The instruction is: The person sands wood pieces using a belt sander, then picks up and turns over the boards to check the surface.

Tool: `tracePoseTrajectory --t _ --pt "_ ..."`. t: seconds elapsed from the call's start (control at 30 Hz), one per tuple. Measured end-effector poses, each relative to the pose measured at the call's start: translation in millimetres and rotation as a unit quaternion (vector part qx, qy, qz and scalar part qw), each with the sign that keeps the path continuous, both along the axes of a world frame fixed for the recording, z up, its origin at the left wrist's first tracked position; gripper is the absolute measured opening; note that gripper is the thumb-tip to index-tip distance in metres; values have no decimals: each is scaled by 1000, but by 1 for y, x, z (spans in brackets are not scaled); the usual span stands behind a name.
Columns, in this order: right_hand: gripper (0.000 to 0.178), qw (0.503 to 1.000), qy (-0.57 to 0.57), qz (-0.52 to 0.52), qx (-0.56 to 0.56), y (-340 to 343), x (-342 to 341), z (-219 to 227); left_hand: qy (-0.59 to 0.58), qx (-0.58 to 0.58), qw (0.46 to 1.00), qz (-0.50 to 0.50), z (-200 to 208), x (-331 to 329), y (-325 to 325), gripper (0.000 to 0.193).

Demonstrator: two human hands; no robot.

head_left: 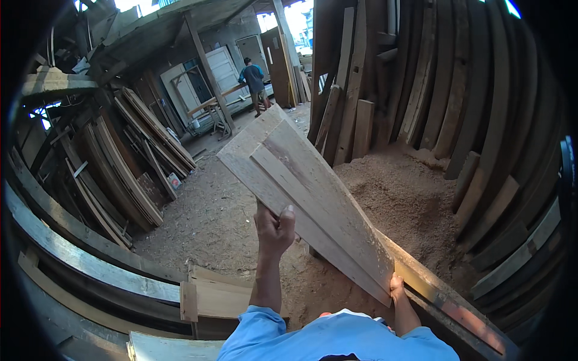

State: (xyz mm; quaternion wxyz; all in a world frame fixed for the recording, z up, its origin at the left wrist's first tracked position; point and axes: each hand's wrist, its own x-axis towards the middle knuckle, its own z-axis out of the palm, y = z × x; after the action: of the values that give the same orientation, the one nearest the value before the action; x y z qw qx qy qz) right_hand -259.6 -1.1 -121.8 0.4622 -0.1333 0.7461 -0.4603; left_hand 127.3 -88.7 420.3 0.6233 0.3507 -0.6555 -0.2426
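Two pale wooden planks lie one on the other, slanting up and away in front of me. The lower plank (244, 163) shows along the left side and far end of the upper plank (328, 180). My left hand (276, 227) is closed on the left edge of the lower plank, thumb up along the side. At the near right end, my right hand (397, 284) grips the planks' end; some of its fingers are hidden. A long beam-like workpiece or bench edge (421, 281) runs beneath the right side of the planks.
Tall boards (445, 78) lean along the right, behind a sawdust heap (391, 186). More planks (120, 168) lean at left. Long beams (108, 259) and cut boards (223, 298) lie at lower left. Far off, a person (253, 81) stands by a long timber.
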Motion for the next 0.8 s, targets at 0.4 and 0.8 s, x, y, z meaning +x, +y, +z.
tracePoseTrajectory --t 0.4,0.8 --pt "38 990 -130 -48 35 24 -17 53 -34 -161 986 0 48 -117 -9 73" --pt "38 983 -169 -61 45 27 -12 74 -44 -163 984 -62 24 -110 -20 86"
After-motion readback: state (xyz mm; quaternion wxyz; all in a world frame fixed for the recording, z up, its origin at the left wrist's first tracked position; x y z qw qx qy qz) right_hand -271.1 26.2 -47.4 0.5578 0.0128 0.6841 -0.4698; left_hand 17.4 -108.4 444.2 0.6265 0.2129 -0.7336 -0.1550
